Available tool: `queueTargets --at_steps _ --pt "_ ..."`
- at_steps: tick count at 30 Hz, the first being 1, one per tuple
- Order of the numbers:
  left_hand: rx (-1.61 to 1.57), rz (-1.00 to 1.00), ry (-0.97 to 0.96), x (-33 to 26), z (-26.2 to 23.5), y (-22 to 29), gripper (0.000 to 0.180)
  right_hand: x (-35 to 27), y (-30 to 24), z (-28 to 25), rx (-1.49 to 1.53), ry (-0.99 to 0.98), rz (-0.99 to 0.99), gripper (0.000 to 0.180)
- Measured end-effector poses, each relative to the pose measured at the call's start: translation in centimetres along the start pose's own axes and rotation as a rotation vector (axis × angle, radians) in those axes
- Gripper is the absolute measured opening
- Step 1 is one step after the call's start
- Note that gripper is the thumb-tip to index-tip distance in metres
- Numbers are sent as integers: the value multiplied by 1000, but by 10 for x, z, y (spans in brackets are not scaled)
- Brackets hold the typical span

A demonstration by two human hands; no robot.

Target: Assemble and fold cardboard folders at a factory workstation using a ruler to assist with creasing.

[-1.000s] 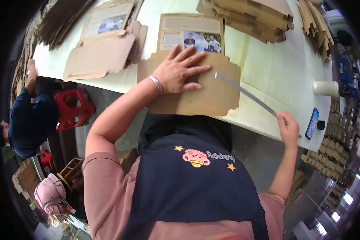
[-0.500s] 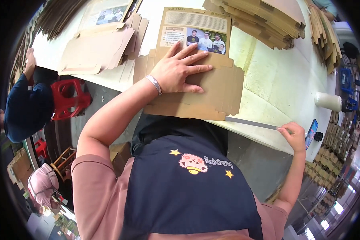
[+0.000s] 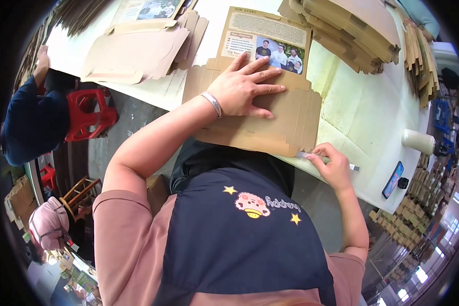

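A flat brown cardboard box blank point(image 3: 270, 125) with a printed panel and photo lies at the table's front edge. My left hand point(image 3: 242, 92) rests palm down on it, fingers spread, below the photo. Beyond the blank's near right corner, my right hand point(image 3: 330, 164) pinches a thin, flat grey strip point(image 3: 354, 167) between thumb and fingers. One end of the strip pokes out right of the hand, and the other reaches the blank's corner. Whether it is metal or plastic, I cannot tell.
More blanks point(image 3: 137, 51) lie at the left, and a thick stack point(image 3: 352, 30) stands at the far right. A white jar point(image 3: 418, 142) and a phone point(image 3: 392, 179) are on the table's right side. A person's arm point(image 3: 33, 117) and a red stool point(image 3: 92, 115) are at the left.
My right hand has moved left along the grey strip, close to the blank's corner. My left hand stays flat on the blank. The whole view has shifted slightly.
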State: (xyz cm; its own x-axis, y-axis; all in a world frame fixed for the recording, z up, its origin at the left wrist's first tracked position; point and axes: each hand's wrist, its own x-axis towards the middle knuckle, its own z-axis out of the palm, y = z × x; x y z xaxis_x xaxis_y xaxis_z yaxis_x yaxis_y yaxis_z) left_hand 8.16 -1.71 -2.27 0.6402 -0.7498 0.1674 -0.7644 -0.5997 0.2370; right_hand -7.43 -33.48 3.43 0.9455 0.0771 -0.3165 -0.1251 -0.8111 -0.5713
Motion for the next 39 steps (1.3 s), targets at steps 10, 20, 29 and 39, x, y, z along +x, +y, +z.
queueTargets --at_steps 10,20,29,39 --pt "12 -247 -138 -38 -11 74 72 -20 25 16 -233 320 -452 23" --pt "-129 -257 -33 -35 -1 79 75 30 4 -26 64 -347 135 34" --pt "-124 -205 71 -27 13 67 68 21 -3 -24 -90 -216 63 38" --pt "-54 -89 -179 -55 -16 93 67 -112 77 -147 -123 131 247 17"
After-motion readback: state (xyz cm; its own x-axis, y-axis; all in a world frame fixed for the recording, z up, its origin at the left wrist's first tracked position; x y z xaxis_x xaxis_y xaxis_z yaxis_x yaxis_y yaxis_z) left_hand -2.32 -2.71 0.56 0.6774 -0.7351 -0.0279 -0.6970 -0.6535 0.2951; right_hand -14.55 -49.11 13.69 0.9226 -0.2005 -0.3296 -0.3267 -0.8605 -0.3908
